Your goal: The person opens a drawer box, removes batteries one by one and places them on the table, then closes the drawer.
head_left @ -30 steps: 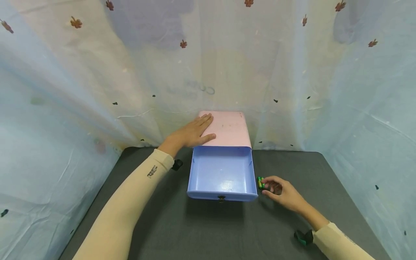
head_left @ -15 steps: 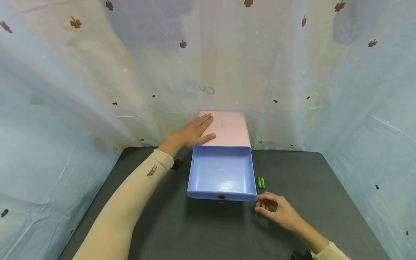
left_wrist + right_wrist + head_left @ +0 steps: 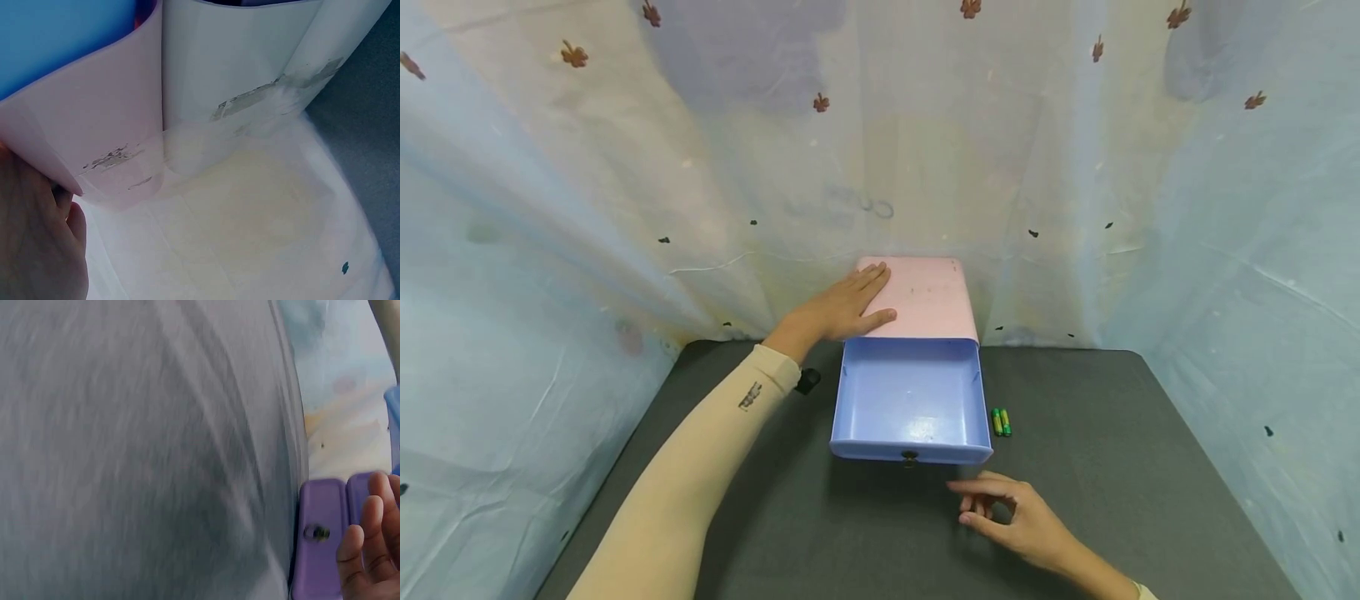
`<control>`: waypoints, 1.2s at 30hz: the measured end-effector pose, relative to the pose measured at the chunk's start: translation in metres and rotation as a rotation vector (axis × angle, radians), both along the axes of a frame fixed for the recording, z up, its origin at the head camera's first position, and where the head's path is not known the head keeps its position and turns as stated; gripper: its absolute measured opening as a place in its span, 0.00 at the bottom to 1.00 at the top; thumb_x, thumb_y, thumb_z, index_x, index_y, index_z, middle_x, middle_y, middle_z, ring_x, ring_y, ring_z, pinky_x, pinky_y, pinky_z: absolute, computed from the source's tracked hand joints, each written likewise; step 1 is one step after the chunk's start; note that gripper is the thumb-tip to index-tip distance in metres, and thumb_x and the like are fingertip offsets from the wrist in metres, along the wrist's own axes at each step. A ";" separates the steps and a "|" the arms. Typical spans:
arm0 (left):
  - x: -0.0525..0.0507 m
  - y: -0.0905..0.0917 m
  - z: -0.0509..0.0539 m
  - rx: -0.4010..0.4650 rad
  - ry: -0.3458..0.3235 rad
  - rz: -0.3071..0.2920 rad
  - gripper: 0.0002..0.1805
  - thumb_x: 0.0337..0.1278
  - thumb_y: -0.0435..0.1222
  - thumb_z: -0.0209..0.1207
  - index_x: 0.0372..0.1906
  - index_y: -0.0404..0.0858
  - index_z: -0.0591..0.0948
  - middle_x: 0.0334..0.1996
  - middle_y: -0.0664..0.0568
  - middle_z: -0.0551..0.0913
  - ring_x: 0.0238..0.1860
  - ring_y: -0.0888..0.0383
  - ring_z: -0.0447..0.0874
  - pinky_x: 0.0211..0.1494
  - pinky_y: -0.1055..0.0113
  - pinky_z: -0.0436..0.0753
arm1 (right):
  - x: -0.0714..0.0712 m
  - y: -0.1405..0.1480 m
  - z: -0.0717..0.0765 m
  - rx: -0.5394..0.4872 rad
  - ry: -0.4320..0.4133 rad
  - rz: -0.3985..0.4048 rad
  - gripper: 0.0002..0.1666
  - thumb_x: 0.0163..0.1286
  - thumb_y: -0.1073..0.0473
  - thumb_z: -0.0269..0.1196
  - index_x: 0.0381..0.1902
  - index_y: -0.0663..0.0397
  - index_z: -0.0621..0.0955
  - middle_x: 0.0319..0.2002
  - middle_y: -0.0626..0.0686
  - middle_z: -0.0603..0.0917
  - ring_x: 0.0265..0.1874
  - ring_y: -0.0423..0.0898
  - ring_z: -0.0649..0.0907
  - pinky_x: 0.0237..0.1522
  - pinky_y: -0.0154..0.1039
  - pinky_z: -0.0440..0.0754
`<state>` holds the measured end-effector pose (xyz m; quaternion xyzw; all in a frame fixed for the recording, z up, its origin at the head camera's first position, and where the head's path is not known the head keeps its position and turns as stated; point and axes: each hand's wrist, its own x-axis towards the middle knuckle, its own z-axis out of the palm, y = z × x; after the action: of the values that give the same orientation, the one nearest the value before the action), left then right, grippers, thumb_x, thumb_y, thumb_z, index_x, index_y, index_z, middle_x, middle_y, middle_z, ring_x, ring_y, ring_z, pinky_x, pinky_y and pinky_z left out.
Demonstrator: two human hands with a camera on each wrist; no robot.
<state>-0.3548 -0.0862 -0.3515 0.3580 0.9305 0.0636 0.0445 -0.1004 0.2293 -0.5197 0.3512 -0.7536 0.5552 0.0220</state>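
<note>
Blue drawer (image 3: 876,451): extending from pink box (image 3: 928,296) | left hand (image 3: 842,308): on box, thumb apart | right hand (image 3: 1011,521): near drawer, thumb and fingers apart | 2 batteries (image 3: 997,422): counter (image 3: 1097,467), beside drawer; a knock could roll them

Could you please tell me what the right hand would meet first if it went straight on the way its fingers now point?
The right hand would probably meet the front of the open blue drawer, near its knob, though height and depth are unclear.
</note>
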 end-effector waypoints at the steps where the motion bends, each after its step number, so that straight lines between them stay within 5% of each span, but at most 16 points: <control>1: 0.000 0.000 0.000 0.002 -0.003 0.000 0.50 0.82 0.67 0.36 0.89 0.40 0.38 0.89 0.48 0.34 0.88 0.54 0.29 0.89 0.58 0.36 | 0.001 -0.003 0.001 -0.003 -0.002 0.006 0.26 0.71 0.72 0.72 0.65 0.55 0.86 0.40 0.54 0.88 0.32 0.41 0.83 0.32 0.35 0.86; 18: 0.001 -0.002 -0.002 0.014 -0.012 -0.001 0.50 0.82 0.67 0.37 0.89 0.40 0.38 0.89 0.49 0.34 0.88 0.54 0.29 0.89 0.58 0.37 | 0.005 -0.044 0.014 -0.058 -0.018 0.068 0.31 0.72 0.70 0.71 0.71 0.59 0.81 0.39 0.56 0.88 0.32 0.38 0.82 0.32 0.35 0.87; 27: 0.001 -0.001 -0.002 0.012 -0.008 0.001 0.50 0.82 0.67 0.36 0.89 0.40 0.38 0.89 0.49 0.34 0.88 0.54 0.30 0.89 0.58 0.36 | 0.001 -0.052 0.015 -0.074 -0.066 0.029 0.30 0.73 0.72 0.69 0.71 0.58 0.80 0.40 0.54 0.88 0.31 0.37 0.82 0.34 0.37 0.86; 36: 0.000 -0.001 -0.001 0.011 -0.003 -0.010 0.50 0.82 0.66 0.37 0.89 0.39 0.38 0.89 0.48 0.34 0.88 0.53 0.30 0.89 0.58 0.36 | 0.000 -0.055 0.014 -0.078 -0.093 0.020 0.29 0.74 0.72 0.68 0.71 0.58 0.80 0.41 0.62 0.89 0.32 0.38 0.83 0.40 0.39 0.88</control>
<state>-0.3549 -0.0869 -0.3522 0.3626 0.9284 0.0691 0.0440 -0.1001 0.1747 -0.5060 0.3311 -0.7281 0.6002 -0.0049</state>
